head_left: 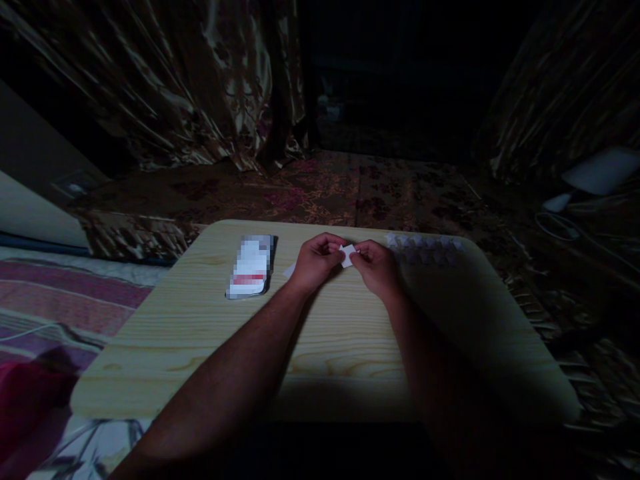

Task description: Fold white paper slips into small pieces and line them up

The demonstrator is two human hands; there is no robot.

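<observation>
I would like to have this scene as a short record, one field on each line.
Left hand: pinching small white paper
Right hand: pinching the same paper
Table: pale, wood-grained
Phone-like object: on the table, left of both hands, face pixelated
Small pale pieces: two rows, right of the right hand
Light: dim

From my end I watch the left hand (319,262) and right hand (379,267) pinch a small white paper (349,257) over the wooden table (345,353). A phone (250,265), its screen blurred, lies to the left; I see small pale pieces (417,241) in two rows on the right. A patterned curtain (240,80) hangs beyond.
</observation>
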